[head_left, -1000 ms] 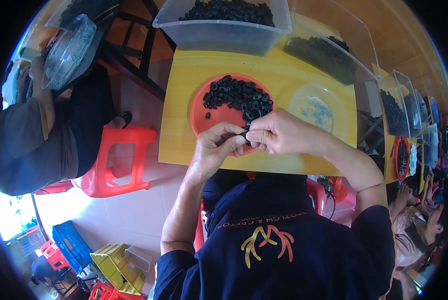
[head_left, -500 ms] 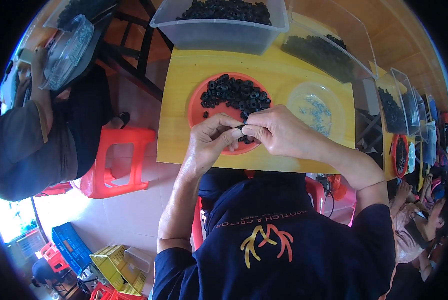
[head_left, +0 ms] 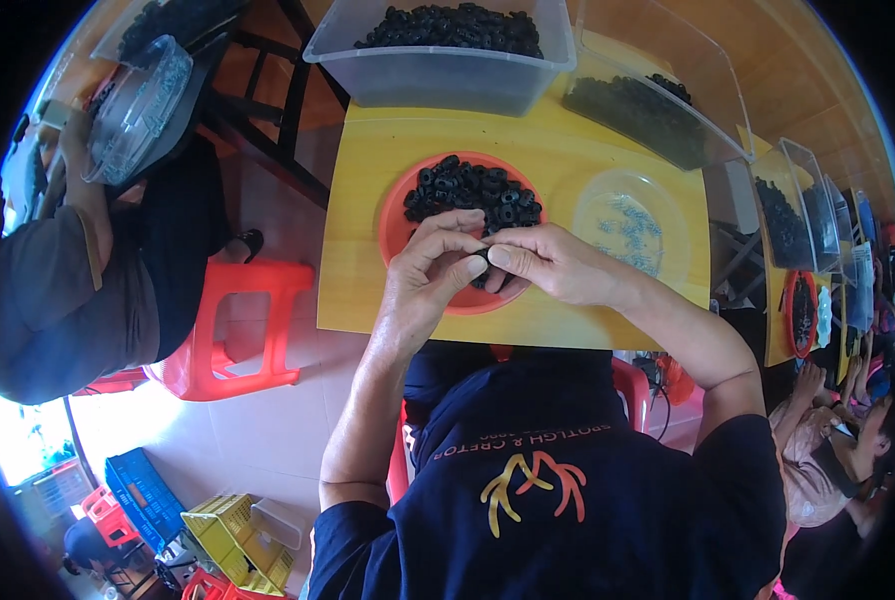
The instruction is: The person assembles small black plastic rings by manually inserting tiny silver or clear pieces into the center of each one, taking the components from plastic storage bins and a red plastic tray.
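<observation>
Bins of clear plastic heaped with small black rubber rings, the nearest one [head_left: 438, 55] at the top centre of the frame, stand full behind the yellow wooden tabletop [head_left: 368, 210], so much stock looks untouched. Nearer the middle, the round red plastic plate [head_left: 396, 240] carries a good pile of those rings, while the clear shallow dish [head_left: 633, 225] to its right holds only a thin scatter of small pale pieces. Both the left hand [head_left: 430, 275] and the right hand [head_left: 558, 265] pinch narrowly on one black ring [head_left: 481, 262] just above the plate's lower half, so this piece seems mid-assembly.
</observation>
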The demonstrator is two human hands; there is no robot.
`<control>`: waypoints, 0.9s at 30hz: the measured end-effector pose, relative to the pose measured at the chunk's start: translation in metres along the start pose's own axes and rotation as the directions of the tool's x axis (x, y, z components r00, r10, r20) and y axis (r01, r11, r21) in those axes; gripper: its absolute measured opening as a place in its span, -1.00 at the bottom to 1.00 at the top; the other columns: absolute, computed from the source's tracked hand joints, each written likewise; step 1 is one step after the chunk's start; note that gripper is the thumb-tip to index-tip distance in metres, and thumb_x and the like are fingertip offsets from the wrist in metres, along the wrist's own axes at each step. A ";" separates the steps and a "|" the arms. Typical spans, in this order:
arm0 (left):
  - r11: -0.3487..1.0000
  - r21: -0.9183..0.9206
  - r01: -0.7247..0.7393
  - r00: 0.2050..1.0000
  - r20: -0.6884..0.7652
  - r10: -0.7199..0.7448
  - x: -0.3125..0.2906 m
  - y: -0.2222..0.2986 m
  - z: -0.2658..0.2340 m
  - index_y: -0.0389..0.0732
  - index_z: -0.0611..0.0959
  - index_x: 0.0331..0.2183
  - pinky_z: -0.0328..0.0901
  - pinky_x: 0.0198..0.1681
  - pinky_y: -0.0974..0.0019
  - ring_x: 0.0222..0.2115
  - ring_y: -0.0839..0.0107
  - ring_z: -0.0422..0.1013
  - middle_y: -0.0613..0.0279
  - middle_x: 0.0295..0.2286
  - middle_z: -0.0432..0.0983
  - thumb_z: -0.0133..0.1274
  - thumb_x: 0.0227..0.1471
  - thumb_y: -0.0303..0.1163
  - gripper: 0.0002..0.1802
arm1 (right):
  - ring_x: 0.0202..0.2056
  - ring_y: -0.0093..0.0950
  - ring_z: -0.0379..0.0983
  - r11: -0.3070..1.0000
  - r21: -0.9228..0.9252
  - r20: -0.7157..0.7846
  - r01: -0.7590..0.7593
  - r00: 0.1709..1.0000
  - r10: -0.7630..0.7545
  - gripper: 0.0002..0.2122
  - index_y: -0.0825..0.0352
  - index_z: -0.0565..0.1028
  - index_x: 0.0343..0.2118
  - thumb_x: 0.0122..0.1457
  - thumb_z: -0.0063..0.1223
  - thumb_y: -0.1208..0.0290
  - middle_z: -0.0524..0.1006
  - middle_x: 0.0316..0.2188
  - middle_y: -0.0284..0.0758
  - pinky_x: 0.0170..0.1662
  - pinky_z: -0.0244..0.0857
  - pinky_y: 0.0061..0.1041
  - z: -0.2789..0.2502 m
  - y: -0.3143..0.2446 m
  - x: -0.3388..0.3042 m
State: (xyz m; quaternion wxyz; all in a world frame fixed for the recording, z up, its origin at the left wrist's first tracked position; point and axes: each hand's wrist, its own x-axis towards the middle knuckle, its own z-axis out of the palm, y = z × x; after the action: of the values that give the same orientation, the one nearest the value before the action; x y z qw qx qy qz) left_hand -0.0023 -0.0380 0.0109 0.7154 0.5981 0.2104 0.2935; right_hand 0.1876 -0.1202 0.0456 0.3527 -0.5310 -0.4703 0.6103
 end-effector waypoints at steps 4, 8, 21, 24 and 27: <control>0.992 0.111 -0.066 0.996 -0.051 0.072 -0.004 0.001 -0.002 -0.26 0.63 -0.24 0.36 -0.04 0.34 -0.12 0.45 0.41 0.16 -0.08 0.41 0.14 0.09 -0.56 -0.85 | -0.37 -0.66 0.46 0.996 0.077 -0.146 -0.047 0.988 0.058 -0.75 0.37 0.52 -0.17 0.23 0.16 0.30 0.55 -0.37 -0.41 -0.25 0.41 -0.62 -0.002 -0.014 -0.001; 0.992 -0.032 0.125 0.992 0.001 -0.125 -0.004 0.006 -0.002 -0.29 0.60 -0.21 0.40 -0.19 0.41 -0.30 0.51 0.46 0.22 -0.30 0.53 0.11 0.13 -0.54 -0.85 | -0.37 -0.66 0.44 0.999 0.029 -0.132 0.012 0.991 -0.008 -0.79 0.36 0.53 -0.23 0.22 0.17 0.31 0.54 -0.39 -0.43 -0.26 0.38 -0.63 -0.008 -0.014 -0.003; 0.991 0.041 0.131 0.991 0.016 -0.131 -0.010 0.011 0.003 -0.35 0.57 -0.20 0.41 -0.25 0.45 -0.40 0.55 0.48 0.22 -0.43 0.57 0.07 0.16 -0.54 -0.85 | -0.44 -0.62 0.45 0.939 -0.344 -0.004 0.008 1.000 -0.010 -0.75 0.38 0.49 -0.36 0.26 0.10 0.25 0.51 -0.50 -0.39 -0.36 0.35 -0.58 -0.016 -0.028 -0.008; 0.985 0.042 0.166 0.985 0.038 -0.168 -0.014 0.014 0.010 -0.35 0.57 -0.20 0.40 -0.26 0.47 -0.38 0.57 0.48 0.24 -0.42 0.56 0.08 0.14 -0.56 -0.85 | -0.49 -0.55 0.49 0.906 -0.409 0.175 0.112 0.984 -0.042 -0.69 0.41 0.49 -0.36 0.34 -0.05 0.21 0.51 -0.55 -0.32 -0.43 0.36 -0.51 -0.019 -0.021 -0.011; 0.984 0.042 0.173 0.982 0.077 -0.176 -0.019 0.007 0.013 -0.36 0.58 -0.22 0.36 -0.31 0.48 -0.41 0.59 0.44 0.27 -0.43 0.53 0.09 0.12 -0.57 -0.86 | -0.55 -0.52 0.48 0.940 -0.341 0.191 0.022 0.981 0.046 -0.70 0.42 0.53 -0.38 0.34 -0.07 0.27 0.53 -0.56 -0.31 -0.45 0.35 -0.50 -0.014 -0.019 -0.017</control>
State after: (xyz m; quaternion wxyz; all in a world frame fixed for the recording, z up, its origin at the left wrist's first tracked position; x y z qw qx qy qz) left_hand -0.0092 -0.0592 0.0190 0.7354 0.6014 0.2383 0.2018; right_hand 0.2036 -0.1269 0.0687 0.2035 -0.5242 -0.5981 0.5711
